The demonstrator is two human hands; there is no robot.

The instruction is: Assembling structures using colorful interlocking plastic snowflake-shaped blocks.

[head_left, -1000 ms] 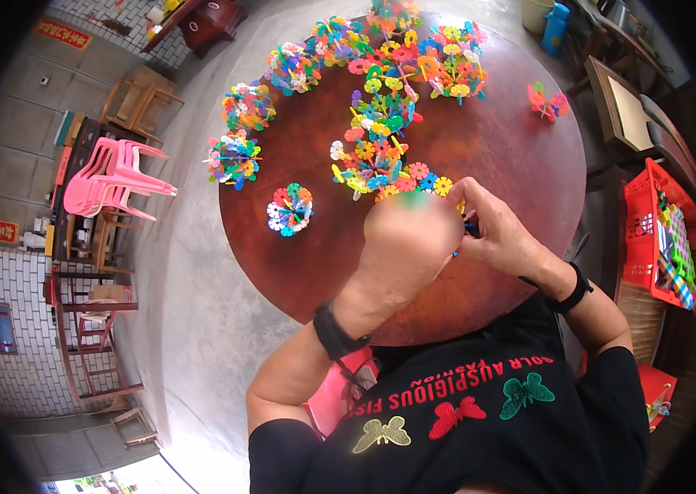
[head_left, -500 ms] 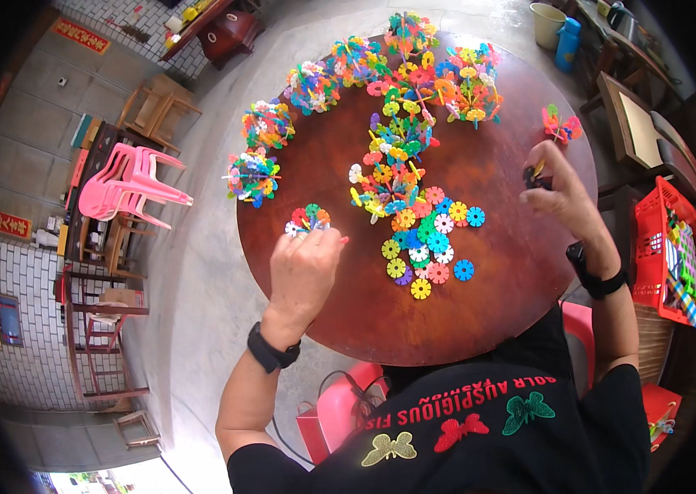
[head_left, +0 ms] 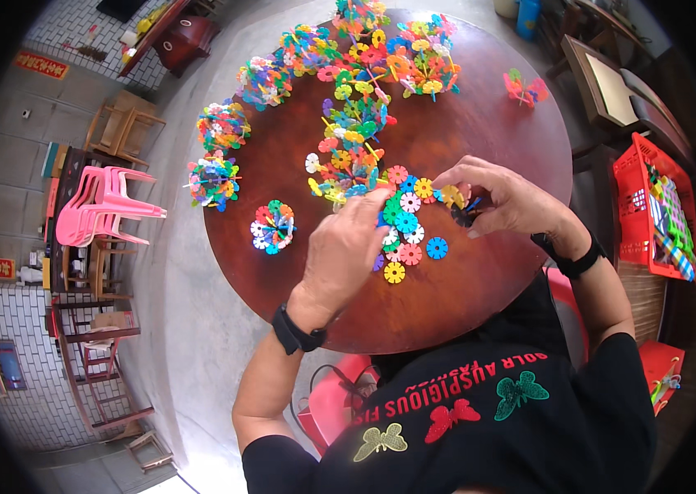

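My left hand [head_left: 344,247] is over the left side of a pile of flat, notched plastic flower discs [head_left: 406,221]. Its fingers are bent and pressed together, and their tips hide whatever they may grip. On the pile's right, my right hand [head_left: 508,198] curls round a small black object [head_left: 465,217] whose kind I cannot make out. A yellow-orange disc [head_left: 451,196] shows at that hand's fingertips. Left of my left hand lies a small round cluster of joined discs [head_left: 273,226]. Just beyond the pile stands a larger multicoloured cluster [head_left: 348,169].
Several finished-looking disc balls [head_left: 223,125] curve along the far left edge of the round brown table [head_left: 315,309]. A small red-green cluster [head_left: 525,89] sits at the far right. Pink stacked chairs [head_left: 105,202] stand left, a red crate [head_left: 652,206] right.
My left hand has left the small cluster and moved right to the loose discs. My right hand has come left and nearer the pile with the black object. The view has shifted slightly.
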